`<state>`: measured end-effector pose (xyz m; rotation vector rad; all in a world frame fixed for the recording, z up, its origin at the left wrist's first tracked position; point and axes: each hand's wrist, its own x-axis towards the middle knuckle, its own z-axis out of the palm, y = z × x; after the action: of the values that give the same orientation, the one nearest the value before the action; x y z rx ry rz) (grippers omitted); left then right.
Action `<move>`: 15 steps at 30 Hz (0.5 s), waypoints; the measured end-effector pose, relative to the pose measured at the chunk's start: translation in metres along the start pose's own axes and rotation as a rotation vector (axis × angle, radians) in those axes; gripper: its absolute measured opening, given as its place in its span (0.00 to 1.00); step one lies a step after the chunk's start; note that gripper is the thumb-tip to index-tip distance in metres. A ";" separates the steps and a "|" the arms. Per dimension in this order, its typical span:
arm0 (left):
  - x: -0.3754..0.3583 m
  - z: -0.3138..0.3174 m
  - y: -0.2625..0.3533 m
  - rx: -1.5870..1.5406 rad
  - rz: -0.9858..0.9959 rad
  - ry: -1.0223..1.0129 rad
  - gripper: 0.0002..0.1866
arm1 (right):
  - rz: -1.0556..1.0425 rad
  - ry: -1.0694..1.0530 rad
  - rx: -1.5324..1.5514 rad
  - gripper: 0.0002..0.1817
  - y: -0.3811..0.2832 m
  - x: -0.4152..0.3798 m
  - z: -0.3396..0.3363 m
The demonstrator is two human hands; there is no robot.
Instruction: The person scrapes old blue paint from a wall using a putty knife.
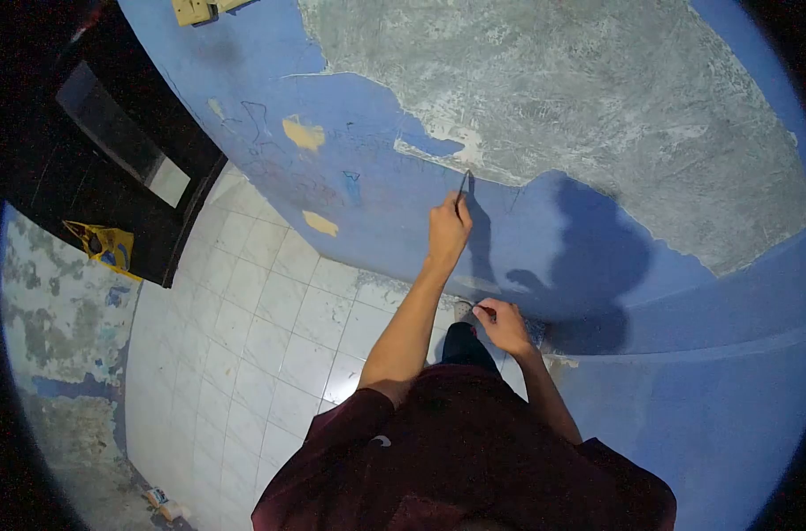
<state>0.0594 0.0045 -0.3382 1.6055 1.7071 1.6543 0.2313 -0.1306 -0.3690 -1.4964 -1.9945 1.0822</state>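
Observation:
My left hand (448,232) is closed round a thin, dark scraper (461,193), seen nearly edge-on. Its tip meets the ragged lower edge of a large grey bare patch (553,97) on the blue painted wall (403,212). Pale, loosened paint (438,161) runs along that edge beside the tip. Lower and to the right, my right hand (506,326) is held in front of my body, above my leg, with its fingers curled together. A small dark bit shows at its fingertips; I cannot tell what it is.
White tiles (279,301) cover the floor. A dark doorway or cabinet (111,133) stands at the left, with a yellow bag (102,243) by it. A yellowish socket box (193,11) is on the wall at top left. Another patchy wall (57,327) rises at far left.

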 end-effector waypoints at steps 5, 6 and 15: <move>-0.005 -0.015 0.014 -0.817 -0.617 -0.321 0.21 | 0.039 -0.031 0.022 0.12 -0.014 0.003 -0.009; -0.007 -0.014 0.022 -0.912 -0.700 -0.287 0.23 | 0.037 -0.032 0.024 0.12 -0.012 0.006 -0.010; -0.006 0.006 0.046 -1.184 -0.814 -0.334 0.26 | 0.157 -0.011 0.349 0.19 -0.083 0.041 -0.056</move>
<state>0.0890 -0.0094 -0.3048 0.4561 0.6966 1.3492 0.2080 -0.0835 -0.2746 -1.4746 -1.6095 1.4203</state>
